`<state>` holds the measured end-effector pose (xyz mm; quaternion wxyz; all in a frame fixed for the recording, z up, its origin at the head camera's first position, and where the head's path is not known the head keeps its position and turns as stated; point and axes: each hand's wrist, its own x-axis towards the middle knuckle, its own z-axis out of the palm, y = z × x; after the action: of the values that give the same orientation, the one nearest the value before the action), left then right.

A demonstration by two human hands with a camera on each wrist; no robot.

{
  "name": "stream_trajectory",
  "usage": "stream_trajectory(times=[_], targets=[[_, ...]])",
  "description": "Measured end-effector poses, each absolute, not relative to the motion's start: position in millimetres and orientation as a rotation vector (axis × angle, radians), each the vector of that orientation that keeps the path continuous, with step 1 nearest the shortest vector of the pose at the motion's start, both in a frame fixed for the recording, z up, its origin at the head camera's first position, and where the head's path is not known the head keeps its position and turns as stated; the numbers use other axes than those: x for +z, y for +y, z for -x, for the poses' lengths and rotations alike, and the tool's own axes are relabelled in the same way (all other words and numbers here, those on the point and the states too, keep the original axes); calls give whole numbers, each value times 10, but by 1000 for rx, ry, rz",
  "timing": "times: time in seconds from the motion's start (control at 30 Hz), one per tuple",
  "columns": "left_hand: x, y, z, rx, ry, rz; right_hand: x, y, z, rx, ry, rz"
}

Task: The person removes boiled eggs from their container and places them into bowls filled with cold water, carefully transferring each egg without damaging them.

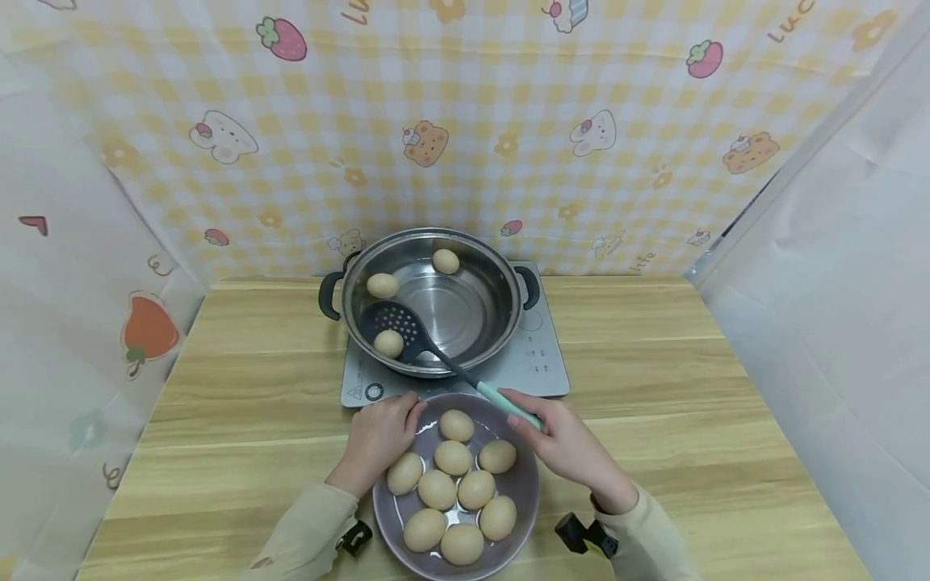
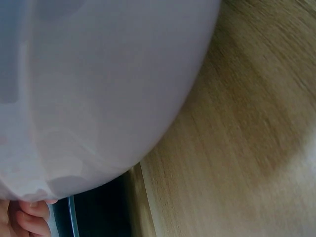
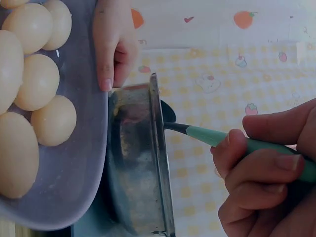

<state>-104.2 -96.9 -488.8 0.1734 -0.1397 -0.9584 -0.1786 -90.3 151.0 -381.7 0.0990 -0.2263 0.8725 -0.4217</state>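
Observation:
My right hand (image 1: 570,444) holds the mint-green handle of a skimmer (image 1: 508,401), fingers curled round it in the right wrist view. The skimmer's black perforated head lies inside a steel pot (image 1: 465,315), with one egg (image 1: 388,344) on it. Two more eggs, a left egg (image 1: 383,286) and a far egg (image 1: 446,261), sit in the pot. My left hand (image 1: 381,436) grips the far left rim of a purple-grey bowl (image 1: 528,492). Several brown eggs (image 1: 454,457) lie in this bowl. Only a few left fingers (image 2: 34,219) show at the rim in the left wrist view.
The pot stands on a flat induction cooktop (image 1: 541,355), its black handle (image 1: 330,294) sticking out at the left. Behind the wooden table (image 1: 654,363) hangs a yellow checked cloth (image 1: 472,97). White sheets (image 1: 821,266) close off both sides.

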Motion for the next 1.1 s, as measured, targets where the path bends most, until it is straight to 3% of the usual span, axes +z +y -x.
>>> stream_trajectory(times=[0.3, 0.8, 1.1], targets=[[-4907, -985, 1034, -492, -2703, 388, -3838, 1515, 977, -1517, 2293, 615], [-4898, -980, 1038, -486, -2693, 404, -3810, 1869, 901, -1777, 1988, 240], [-4911, -980, 1043, -473, -2703, 408, -3769, 2215, 623, -1854, 2124, 377]])
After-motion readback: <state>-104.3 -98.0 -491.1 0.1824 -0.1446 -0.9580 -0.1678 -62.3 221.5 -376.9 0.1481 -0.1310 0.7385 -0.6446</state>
